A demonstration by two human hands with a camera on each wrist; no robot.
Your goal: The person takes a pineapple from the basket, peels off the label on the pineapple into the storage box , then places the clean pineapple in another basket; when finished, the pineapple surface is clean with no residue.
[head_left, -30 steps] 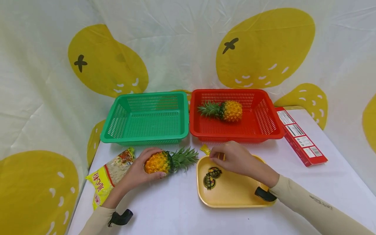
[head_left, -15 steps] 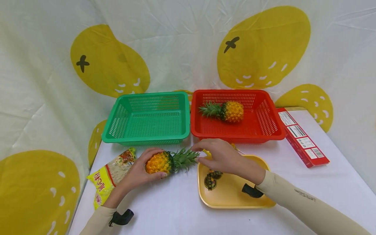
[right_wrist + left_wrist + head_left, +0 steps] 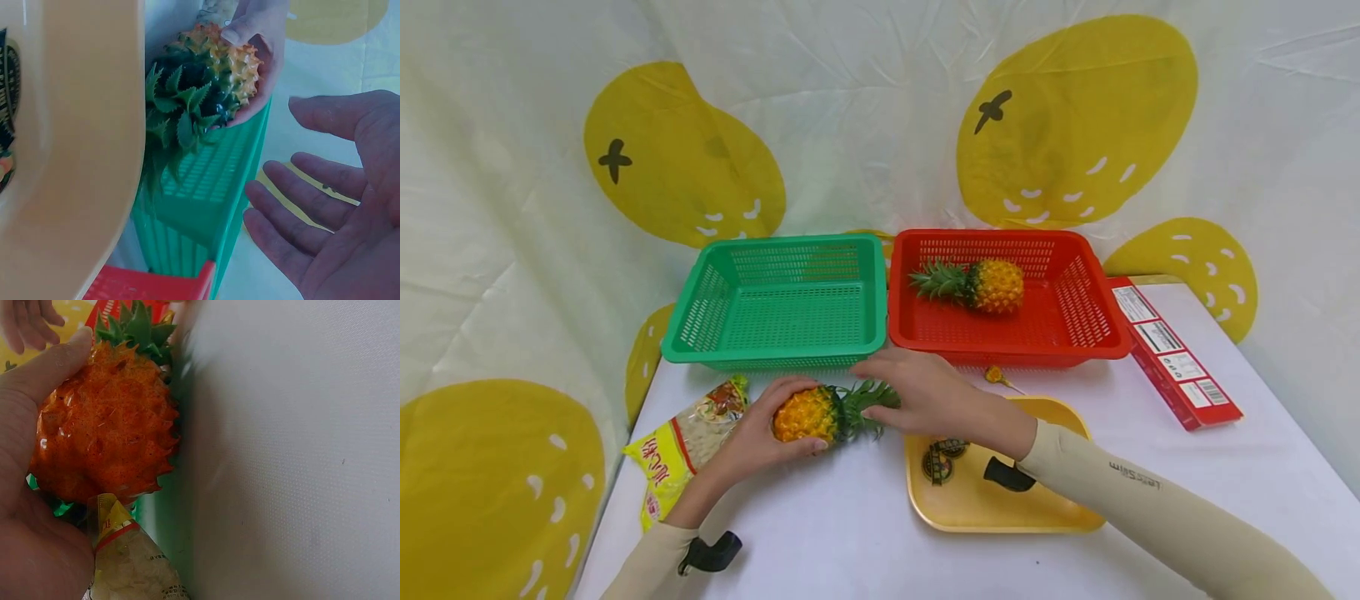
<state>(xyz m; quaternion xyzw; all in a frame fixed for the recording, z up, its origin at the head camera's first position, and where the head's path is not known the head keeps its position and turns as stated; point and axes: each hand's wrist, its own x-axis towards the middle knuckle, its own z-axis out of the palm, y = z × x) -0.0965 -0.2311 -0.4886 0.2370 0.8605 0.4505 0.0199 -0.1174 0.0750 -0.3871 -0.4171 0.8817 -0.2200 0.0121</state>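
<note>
My left hand grips the yellow-orange body of a pineapple lying on the table, thumb on its near side. In the left wrist view the spiky pineapple fills the curve of that hand. Its green crown points right, partly covered by my right hand in the head view. The right wrist view shows my right hand with its fingers spread and nothing between them. A second pineapple lies in the red basket. Beside my left wrist is a yellow-and-clear food packet.
A green basket stands left of the red one. Below my right forearm lies a yellow tray with dark stickers. Behind the tray is a small lollipop-like piece on a stick. At the right edge lies a long red box.
My right hand has moved left from above the tray to the pineapple's crown, its fingers opening out; the lollipop-like piece has come into view behind it. My left hand stays on the pineapple.
</note>
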